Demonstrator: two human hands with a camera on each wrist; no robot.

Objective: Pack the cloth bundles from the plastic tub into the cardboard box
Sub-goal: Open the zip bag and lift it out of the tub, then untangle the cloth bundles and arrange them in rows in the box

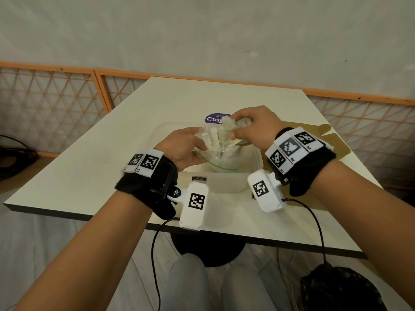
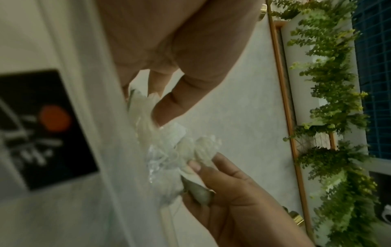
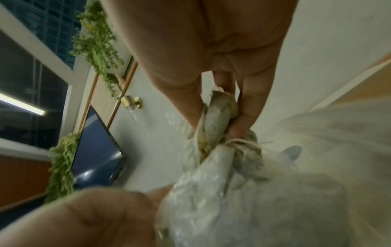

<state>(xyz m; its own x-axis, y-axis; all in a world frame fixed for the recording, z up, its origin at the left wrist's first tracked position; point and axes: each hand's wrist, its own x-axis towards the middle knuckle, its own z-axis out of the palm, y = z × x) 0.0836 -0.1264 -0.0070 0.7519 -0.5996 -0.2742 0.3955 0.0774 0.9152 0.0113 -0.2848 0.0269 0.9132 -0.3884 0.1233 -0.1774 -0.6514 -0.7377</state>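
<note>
A translucent plastic tub [image 1: 233, 184] stands on the table in front of me. Above it hangs a clear zip bag [image 1: 216, 159] with pale rolled cloth bundles [image 1: 214, 136] inside. My left hand [image 1: 197, 141] pinches the bag's left edge [image 2: 143, 113]. My right hand [image 1: 233, 131] grips a greyish cloth bundle [image 1: 237, 125] at the bag's mouth. The right wrist view shows that bundle [image 3: 220, 117] tied with twine and held between thumb and fingers. The flat brown cardboard box [image 1: 334, 140] lies to the right, partly hidden behind my right wrist.
The cream table [image 1: 89, 167] ends close to my body and at its right corner. A purple round sticker [image 1: 213, 118] sits behind the tub. An orange lattice railing [image 1: 51, 102] runs behind the table. A black mesh bag [image 1: 336, 288] and cables lie on the floor.
</note>
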